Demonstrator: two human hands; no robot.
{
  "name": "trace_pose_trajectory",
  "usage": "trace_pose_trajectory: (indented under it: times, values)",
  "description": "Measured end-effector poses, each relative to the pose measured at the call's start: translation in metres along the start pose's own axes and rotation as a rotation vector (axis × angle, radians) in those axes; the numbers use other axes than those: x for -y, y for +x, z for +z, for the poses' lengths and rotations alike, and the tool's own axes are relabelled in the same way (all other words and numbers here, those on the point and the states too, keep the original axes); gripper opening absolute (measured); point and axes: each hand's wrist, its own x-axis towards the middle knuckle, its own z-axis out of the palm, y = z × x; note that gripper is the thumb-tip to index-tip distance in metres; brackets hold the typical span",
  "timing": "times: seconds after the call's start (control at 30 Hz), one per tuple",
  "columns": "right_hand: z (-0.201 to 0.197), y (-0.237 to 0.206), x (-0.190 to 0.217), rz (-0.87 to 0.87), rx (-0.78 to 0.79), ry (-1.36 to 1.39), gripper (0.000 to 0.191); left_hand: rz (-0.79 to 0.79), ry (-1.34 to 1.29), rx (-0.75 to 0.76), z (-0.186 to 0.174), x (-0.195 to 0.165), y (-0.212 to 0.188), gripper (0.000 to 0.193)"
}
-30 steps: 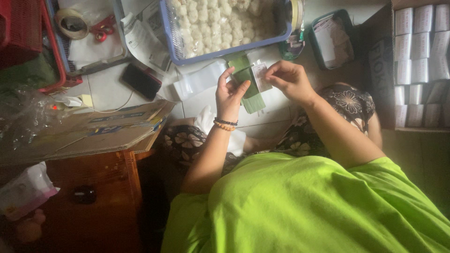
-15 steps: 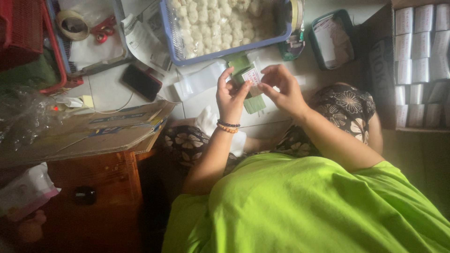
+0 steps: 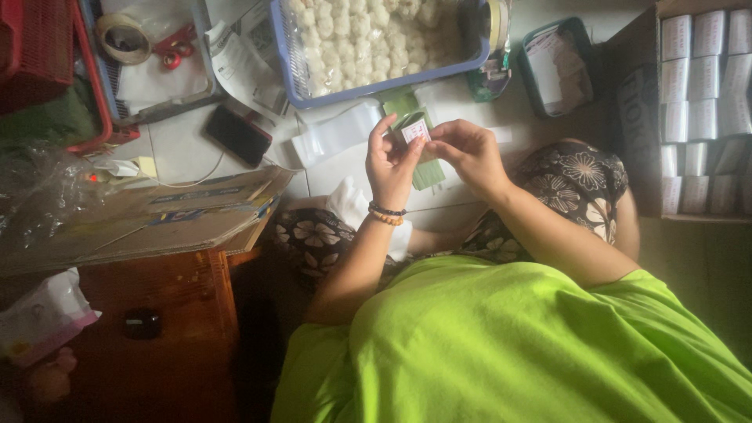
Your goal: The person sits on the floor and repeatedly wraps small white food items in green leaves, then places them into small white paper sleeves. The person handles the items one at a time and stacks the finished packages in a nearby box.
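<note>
1. Far to the left of our left hand we see a red plastic basket (image 3: 39,47) and, beside it, a grey tray (image 3: 160,98) with a roll of tan adhesive tape (image 3: 124,37) and red-handled scissors (image 3: 176,48) in it.
2. Nearer, to the left of our left hand, a black flat phone (image 3: 237,135) lies on the pale tiled floor (image 3: 180,149), and just below it rests a flattened brown cardboard sheet (image 3: 157,215).
3. Our left hand (image 3: 392,168) is raised with the palm towards us. Its fingers are closed on a small green paper packet with a white label (image 3: 413,129); a beaded bracelet (image 3: 386,214) goes around its wrist.
4. The small packet is between our two hands, touched by both, above our lap and just below the blue basket.
5. Above our hands stands a blue plastic basket (image 3: 376,88) full of small white round pieces in a clear bag (image 3: 368,35).
6. Our right hand (image 3: 470,153) pinches the right edge of the same packet with thumb and fingertips, so it is narrow and holding.
7. To the upper right of our right hand there is a dark green small box (image 3: 583,59) with papers inside.
8. Far right of our right hand, a brown cardboard carton (image 3: 634,117) holds rows of white wrapped packs (image 3: 705,102).
</note>
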Motion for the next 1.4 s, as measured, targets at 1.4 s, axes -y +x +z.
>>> trace_pose_trajectory:
  times: [1.4]
  values:
    - [0.012,-0.004,0.012,-0.015,-0.065,0.28,0.031,-0.126,-0.42,0.136,-0.009,-0.013,-0.005,0.05]
